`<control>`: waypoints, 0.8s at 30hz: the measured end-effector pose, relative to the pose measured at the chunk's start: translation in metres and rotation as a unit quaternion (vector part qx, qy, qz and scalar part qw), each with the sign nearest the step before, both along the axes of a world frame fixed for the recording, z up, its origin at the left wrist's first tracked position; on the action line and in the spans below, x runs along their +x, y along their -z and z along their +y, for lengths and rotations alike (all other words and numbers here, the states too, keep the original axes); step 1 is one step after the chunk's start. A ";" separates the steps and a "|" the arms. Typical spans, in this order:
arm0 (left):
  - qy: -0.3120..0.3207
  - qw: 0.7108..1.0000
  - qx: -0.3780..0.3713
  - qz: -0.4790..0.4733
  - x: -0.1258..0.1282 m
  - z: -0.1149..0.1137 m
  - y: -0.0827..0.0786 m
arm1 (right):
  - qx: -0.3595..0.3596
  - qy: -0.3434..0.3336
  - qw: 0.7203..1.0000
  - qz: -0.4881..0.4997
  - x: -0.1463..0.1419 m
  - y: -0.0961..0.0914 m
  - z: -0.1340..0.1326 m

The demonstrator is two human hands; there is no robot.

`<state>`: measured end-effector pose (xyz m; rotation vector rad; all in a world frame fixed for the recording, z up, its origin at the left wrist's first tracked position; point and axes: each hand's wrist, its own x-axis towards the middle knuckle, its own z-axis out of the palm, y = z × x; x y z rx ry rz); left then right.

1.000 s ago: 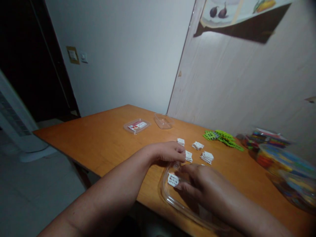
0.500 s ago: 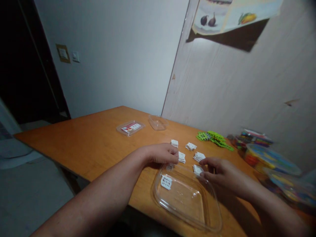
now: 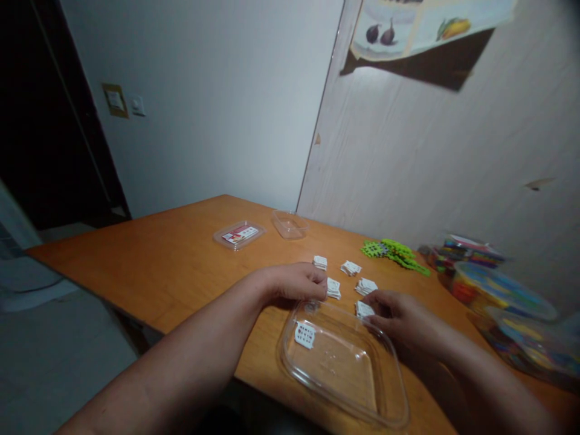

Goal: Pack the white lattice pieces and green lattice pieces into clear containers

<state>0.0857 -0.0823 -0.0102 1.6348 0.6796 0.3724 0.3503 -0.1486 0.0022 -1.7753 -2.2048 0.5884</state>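
Observation:
My left hand point(image 3: 299, 282) is curled over the far left corner of a clear plastic tray point(image 3: 362, 406), fingers closed on its rim. One small white tile point(image 3: 305, 335) lies inside the tray near that corner. My right hand point(image 3: 399, 313) rests at the tray's far right corner, fingertips pinched on a small stack of white tiles point(image 3: 362, 310). Several more white tile stacks point(image 3: 351, 268) lie on the orange table point(image 3: 172, 266) just beyond my hands.
A clear lid with a red and white label point(image 3: 238, 234) and a small clear box point(image 3: 290, 224) sit farther back. Green plastic pieces point(image 3: 394, 252) lie by the wall. Tubs of coloured pieces point(image 3: 493, 290) stand at the right. The table's near edge runs below my left forearm.
My right hand has left the inside of the tray and moved to its far right corner, onto a stack of white tiles. My left hand stays on the tray's rim.

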 end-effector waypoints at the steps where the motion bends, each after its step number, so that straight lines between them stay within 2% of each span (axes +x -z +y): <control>1: 0.005 1.000 0.009 0.003 0.000 0.001 0.000 | -0.002 0.001 1.000 0.008 0.000 -0.001 -0.001; 7: 0.004 1.000 0.013 0.011 0.000 0.001 0.000 | -0.010 0.024 0.999 0.038 -0.006 -0.016 -0.009; 11: 0.013 1.000 0.012 0.004 0.001 0.001 0.001 | 0.031 -0.026 0.998 0.042 -0.027 -0.035 -0.027; 15: 0.025 0.999 0.025 0.001 0.000 0.002 0.001 | 0.019 -0.099 0.995 0.008 -0.065 -0.047 -0.047; 19: 0.028 0.999 0.035 0.012 0.000 0.004 0.001 | 0.034 -0.129 0.990 -0.055 -0.095 -0.038 -0.051; 24: 0.020 0.998 0.054 0.034 0.001 0.002 -0.003 | 0.033 -0.123 0.989 -0.071 -0.104 -0.025 -0.047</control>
